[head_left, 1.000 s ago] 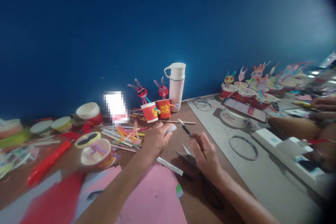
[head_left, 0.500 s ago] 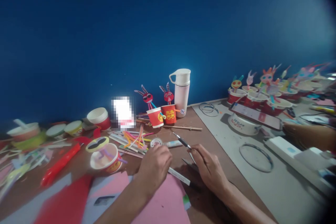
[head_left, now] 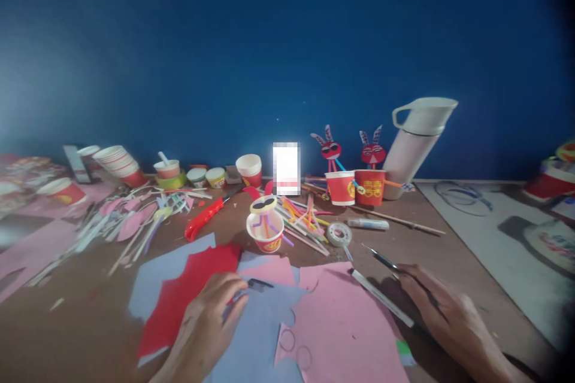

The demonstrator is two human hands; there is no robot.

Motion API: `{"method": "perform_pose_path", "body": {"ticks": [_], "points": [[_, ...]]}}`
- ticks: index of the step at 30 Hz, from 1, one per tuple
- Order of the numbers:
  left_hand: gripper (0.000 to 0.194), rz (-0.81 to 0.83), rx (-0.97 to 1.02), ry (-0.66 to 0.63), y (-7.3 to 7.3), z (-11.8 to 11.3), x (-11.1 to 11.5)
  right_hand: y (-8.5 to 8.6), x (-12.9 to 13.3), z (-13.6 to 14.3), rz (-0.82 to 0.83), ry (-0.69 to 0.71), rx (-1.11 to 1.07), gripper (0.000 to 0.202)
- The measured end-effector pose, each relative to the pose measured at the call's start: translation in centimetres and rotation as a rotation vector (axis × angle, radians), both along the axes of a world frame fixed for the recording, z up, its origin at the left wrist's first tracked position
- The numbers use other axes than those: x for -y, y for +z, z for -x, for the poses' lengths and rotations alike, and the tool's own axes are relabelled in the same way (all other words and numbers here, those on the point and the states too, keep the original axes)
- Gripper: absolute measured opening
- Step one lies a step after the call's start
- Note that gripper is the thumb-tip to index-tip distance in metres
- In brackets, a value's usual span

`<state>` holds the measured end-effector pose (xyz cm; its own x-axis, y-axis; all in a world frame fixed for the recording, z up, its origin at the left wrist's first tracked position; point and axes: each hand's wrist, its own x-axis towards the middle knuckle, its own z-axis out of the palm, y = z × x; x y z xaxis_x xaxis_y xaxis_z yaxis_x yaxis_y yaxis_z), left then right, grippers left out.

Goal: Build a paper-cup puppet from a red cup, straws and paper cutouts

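My left hand [head_left: 211,317] is over the red paper [head_left: 191,281] and the light blue paper [head_left: 251,335], its thumb and fingers curved toward each other. Whether anything small lies between those fingertips is hard to make out. A dark flat piece [head_left: 260,285] lies just beyond them. In my right hand [head_left: 442,311] is a thin dark pen-like tool [head_left: 381,258], its tip pointing away to the left. Between the hands lies pink paper [head_left: 341,323] with small circles drawn on it. A white strip-like stick [head_left: 381,298] crosses its right edge.
Beyond the papers stand a cup with a yellow-headed figure [head_left: 265,233], a tape roll [head_left: 339,234], a glue tube [head_left: 368,224] and two red cups with figures [head_left: 340,187]. A red cutter [head_left: 204,218] and paper scraps lie left. A white flask [head_left: 415,143] stands behind.
The view has swung left. My left hand has moved left, from beside the white stick to over the red and blue papers. My right hand still holds the tool.
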<state>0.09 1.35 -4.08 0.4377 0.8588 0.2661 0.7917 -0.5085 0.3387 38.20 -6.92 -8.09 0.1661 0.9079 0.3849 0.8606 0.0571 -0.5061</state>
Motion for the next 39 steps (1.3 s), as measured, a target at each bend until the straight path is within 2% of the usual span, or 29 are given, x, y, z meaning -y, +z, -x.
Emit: {"method": "perform_pose_path", "body": {"ticks": [4, 8, 11, 14, 15, 16, 21, 23, 27, 32, 39], "points": [[0.025, 0.088, -0.120, -0.087, 0.4, -1.3, -1.2, -0.5, 0.2, -0.7, -0.076, 0.025, 0.132, 0.025], [0.021, 0.110, -0.121, -0.091, 0.5, -1.8, -1.5, -0.1, 0.5, -0.3, -0.107, 0.062, 0.186, 0.025], [0.021, 0.152, -0.059, -0.126, 1.2, -2.0, -0.8, 1.3, 0.9, 1.4, -0.123, 0.179, 0.178, 0.025], [0.024, 0.307, 0.073, -0.245, 2.1, -3.2, 0.3, 3.2, 1.2, 3.7, -0.052, 0.387, 0.106, 0.026], [0.025, 0.358, 0.109, -0.280, 2.4, -3.7, 0.5, 3.8, 1.4, 4.4, -0.033, 0.411, 0.095, 0.023], [0.025, 0.392, 0.134, -0.301, 2.6, -4.3, 0.8, 4.3, 1.5, 5.0, -0.047, 0.361, 0.088, 0.020], [0.024, 0.448, 0.155, -0.330, 2.7, -6.4, 1.3, 5.6, 2.2, 6.4, -0.022, 0.369, 0.124, 0.029], [0.024, 0.462, 0.114, -0.328, 2.8, -6.6, 1.4, 5.6, 2.3, 6.3, -0.004, 0.354, 0.134, 0.030], [0.024, 0.480, 0.073, -0.361, 3.3, -6.8, 1.5, 5.4, 2.2, 5.8, 0.064, 0.416, 0.124, 0.020], [0.024, 0.527, 0.012, -0.405, 3.7, -7.0, 1.6, 4.8, 2.3, 5.6, 0.072, 0.443, 0.108, 0.016], [0.018, 0.607, 0.075, -0.462, 3.3, -7.8, 2.2, 3.7, 2.9, 6.2, 0.151, 0.494, 0.080, 0.019]]}}
